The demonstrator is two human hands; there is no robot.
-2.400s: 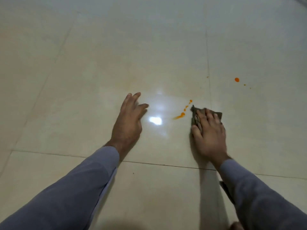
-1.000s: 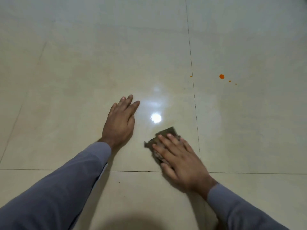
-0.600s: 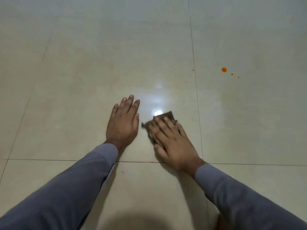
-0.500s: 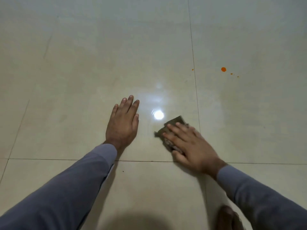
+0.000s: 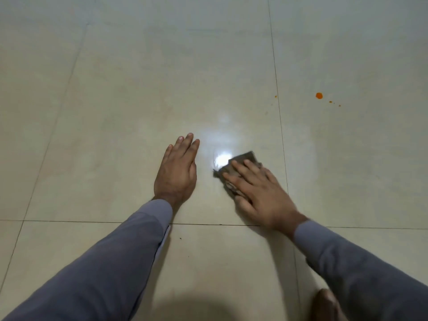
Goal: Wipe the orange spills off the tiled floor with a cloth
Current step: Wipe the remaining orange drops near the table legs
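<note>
1. fingers (image 5: 240, 169) of the right hand (image 5: 259, 193) are lying straight and slightly spread, pressing flat on the cloth (image 5: 243, 159) without curling round it; fingers of the left hand (image 5: 177, 172) are lying straight and close together, flat on the bare floor.
2. floor (image 5: 115, 100) is filling the whole view, pale glossy tiles crossed by thin dark joints; one joint is running across just behind both wrists, another is running away from the viewer just right of the cloth.
3. grey sleeves (image 5: 104, 274) are reaching in from the bottom corners, each ending at a wrist.
4. left hand is sitting palm down, just left of a bright glare spot (image 5: 222, 158).
5. right hand is covering most of the cloth, angled toward the upper left.
6. cloth is lying flat on the tile, dark brown, its far corner and left edge showing past the fingertips, touching the glare spot.
7. spill (image 5: 319, 95) is sitting well apart from the cloth, on the next tile up and to the right, a round orange drop with two tiny specks trailing to its right.
8. speck (image 5: 275, 96) is sitting alone right beside the joint, left of the drop.
</note>
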